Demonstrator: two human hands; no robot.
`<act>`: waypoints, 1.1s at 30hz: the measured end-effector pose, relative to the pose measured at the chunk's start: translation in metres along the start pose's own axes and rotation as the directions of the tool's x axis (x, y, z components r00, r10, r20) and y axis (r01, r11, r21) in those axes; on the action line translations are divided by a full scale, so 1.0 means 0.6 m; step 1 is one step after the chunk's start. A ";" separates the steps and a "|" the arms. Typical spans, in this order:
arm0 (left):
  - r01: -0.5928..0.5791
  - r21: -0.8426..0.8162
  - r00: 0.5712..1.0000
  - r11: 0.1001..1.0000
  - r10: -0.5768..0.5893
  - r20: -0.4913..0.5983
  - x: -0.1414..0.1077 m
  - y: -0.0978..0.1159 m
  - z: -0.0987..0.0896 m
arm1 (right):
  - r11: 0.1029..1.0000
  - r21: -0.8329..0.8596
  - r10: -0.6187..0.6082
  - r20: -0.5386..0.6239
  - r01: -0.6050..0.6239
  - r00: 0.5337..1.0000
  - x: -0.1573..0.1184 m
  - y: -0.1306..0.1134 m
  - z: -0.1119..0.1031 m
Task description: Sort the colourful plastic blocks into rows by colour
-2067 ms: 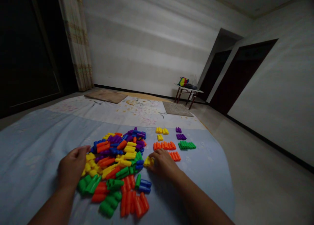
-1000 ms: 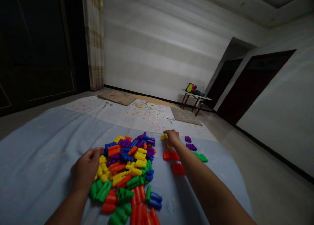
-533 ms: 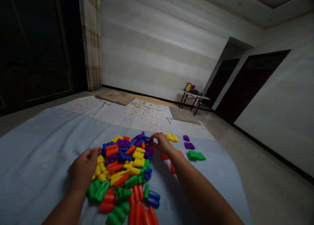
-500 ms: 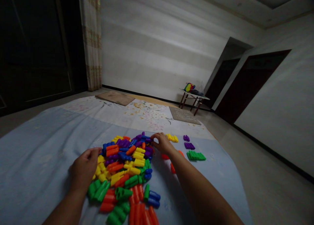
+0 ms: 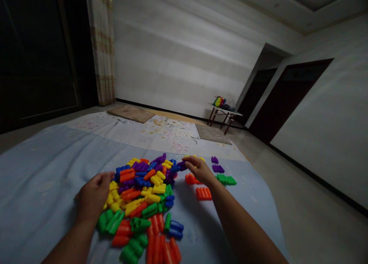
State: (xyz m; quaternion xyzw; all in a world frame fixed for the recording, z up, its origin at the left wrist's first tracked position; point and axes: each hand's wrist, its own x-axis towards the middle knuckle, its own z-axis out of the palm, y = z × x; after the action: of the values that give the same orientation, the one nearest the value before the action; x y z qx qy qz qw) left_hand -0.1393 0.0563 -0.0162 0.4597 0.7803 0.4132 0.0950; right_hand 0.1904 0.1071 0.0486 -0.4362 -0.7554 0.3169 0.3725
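A heap of plastic bullet-shaped toy blocks (image 5: 138, 195) in purple, blue, yellow, orange and green lies in front of me. My right hand (image 5: 197, 170) pinches a purple block (image 5: 182, 165) at the heap's far right edge. A blue block (image 5: 175, 169) touches that purple one; whether the two are joined I cannot tell. At the heap's left edge my left hand (image 5: 96, 189) is closed, fingers curled, beside the blue blocks (image 5: 122, 169). Anything within its fingertips is hidden.
Right of the heap lie separate orange blocks (image 5: 203, 193), green blocks (image 5: 226, 179), purple blocks (image 5: 217, 168) and partly hidden yellow blocks (image 5: 201, 159). A blue flowered sheet (image 5: 247, 210) lies beneath. Beyond it are two flat boards (image 5: 132, 113) and a small table (image 5: 224, 109).
My right hand has drawn the purple block, with the blue one touching it, slightly away from the heap toward the right. My left hand stays beside the heap. The view has shifted slightly.
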 end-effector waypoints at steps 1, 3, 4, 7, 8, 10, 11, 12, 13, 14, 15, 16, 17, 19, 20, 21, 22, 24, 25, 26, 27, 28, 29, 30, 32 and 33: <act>0.031 -0.036 0.999 0.999 -0.030 0.026 0.000 0.001 -0.001 | 0.998 0.070 -0.002 0.002 0.002 1.000 -0.003 -0.004 0.003; 0.081 -0.092 0.995 0.992 -0.075 0.069 -0.001 0.003 -0.003 | 0.984 0.178 -0.006 0.014 0.003 1.000 -0.010 -0.010 0.011; 0.087 -0.096 0.994 0.992 -0.080 0.077 -0.001 0.005 -0.005 | 0.978 0.207 -0.006 0.019 0.002 1.000 -0.014 -0.013 0.016; 0.018 0.001 0.999 1.000 -0.018 0.049 -0.006 0.014 -0.013 | 0.970 0.242 0.014 0.033 -0.022 0.999 -0.023 -0.021 0.035; -0.044 0.069 0.999 0.997 0.044 0.002 -0.009 0.020 -0.016 | 0.967 0.251 0.029 0.033 -0.036 0.999 -0.025 -0.022 0.041; -0.211 0.206 0.966 0.955 0.236 -0.104 -0.019 0.036 -0.022 | 0.958 0.281 0.061 0.018 -0.063 0.998 -0.028 -0.025 0.053; -0.303 0.251 0.929 0.919 0.344 -0.137 -0.026 0.046 -0.024 | 0.952 0.299 0.072 0.008 -0.071 0.997 -0.029 -0.025 0.058; -0.396 0.268 0.885 0.878 0.443 -0.145 -0.034 0.058 -0.026 | 0.947 0.313 0.079 0.001 -0.075 0.997 -0.030 -0.026 0.063; -0.483 0.260 0.841 0.836 0.526 -0.129 -0.042 0.070 -0.026 | 0.943 0.325 0.083 -0.004 -0.077 0.997 -0.031 -0.026 0.068; -0.566 0.233 0.796 0.791 0.598 -0.097 -0.052 0.082 -0.025 | 0.938 0.337 0.083 -0.006 -0.077 0.996 -0.032 -0.026 0.073; -0.636 0.201 0.751 0.745 0.657 -0.058 -0.061 0.093 -0.023 | 0.934 0.350 0.084 -0.003 -0.078 0.996 -0.033 -0.027 0.078; -0.690 0.168 0.712 0.704 0.702 -0.015 -0.069 0.103 -0.020 | 0.929 0.361 0.085 0.001 -0.080 0.996 -0.035 -0.028 0.083; -0.731 0.133 0.678 0.669 0.735 0.032 -0.078 0.111 -0.016 | 0.925 0.372 0.085 0.005 -0.080 0.996 -0.036 -0.029 0.088; -0.774 0.066 0.633 0.630 0.765 0.122 -0.091 0.121 -0.007 | 0.917 0.391 0.080 0.016 -0.080 0.997 -0.040 -0.032 0.097; -0.781 0.037 0.620 0.623 0.768 0.163 -0.096 0.124 -0.003 | 0.915 0.395 0.076 0.023 -0.079 0.997 -0.043 -0.033 0.100; -0.782 0.012 0.613 0.623 0.765 0.197 -0.100 0.125 0.001 | 0.914 0.399 0.072 0.027 -0.076 0.997 -0.045 -0.034 0.101; -0.777 -0.006 0.613 0.629 0.759 0.221 -0.102 0.125 0.004 | 0.912 0.403 0.066 0.028 -0.072 0.997 -0.047 -0.035 0.101; -0.759 -0.026 0.625 0.650 0.740 0.249 -0.103 0.124 0.006 | 0.916 0.397 0.059 0.013 -0.059 0.998 -0.050 -0.034 0.093; -0.749 -0.030 0.634 0.662 0.730 0.256 -0.102 0.123 0.006 | 0.928 0.370 0.056 -0.004 -0.051 0.998 -0.051 -0.032 0.085; -0.739 -0.029 0.645 0.673 0.720 0.257 -0.101 0.123 0.005 | 0.945 0.324 0.058 -0.023 -0.047 0.998 -0.053 -0.030 0.075; -0.730 -0.025 0.655 0.683 0.710 0.258 -0.100 0.123 0.003 | 0.964 0.262 0.062 -0.033 -0.051 0.998 -0.055 -0.027 0.064; -0.722 -0.018 0.665 0.691 0.701 0.258 -0.098 0.122 0.002 | 0.980 0.188 0.068 -0.029 -0.062 0.997 -0.058 -0.024 0.053; -0.715 -0.008 0.674 0.699 0.693 0.257 -0.096 0.122 0.001 | 0.992 0.103 0.076 -0.006 -0.075 0.997 -0.061 -0.022 0.042; -0.709 0.002 0.682 0.705 0.685 0.257 -0.095 0.121 0.001 | 0.996 0.014 0.082 0.038 -0.083 0.996 -0.065 -0.020 0.033; -0.697 0.016 0.695 0.717 0.669 0.263 -0.092 0.119 0.002 | 0.984 -0.162 0.099 0.168 -0.072 0.981 -0.074 -0.019 0.021; -0.691 0.020 0.700 0.723 0.661 0.271 -0.091 0.118 0.003 | 0.969 -0.243 0.112 0.232 -0.054 0.966 -0.078 -0.018 0.020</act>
State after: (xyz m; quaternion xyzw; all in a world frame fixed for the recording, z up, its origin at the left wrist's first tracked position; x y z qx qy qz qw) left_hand -0.0630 0.0306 0.0218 0.7662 0.5619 0.3116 0.0041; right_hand 0.1920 0.0586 0.0380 -0.4662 -0.8085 0.2919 0.2093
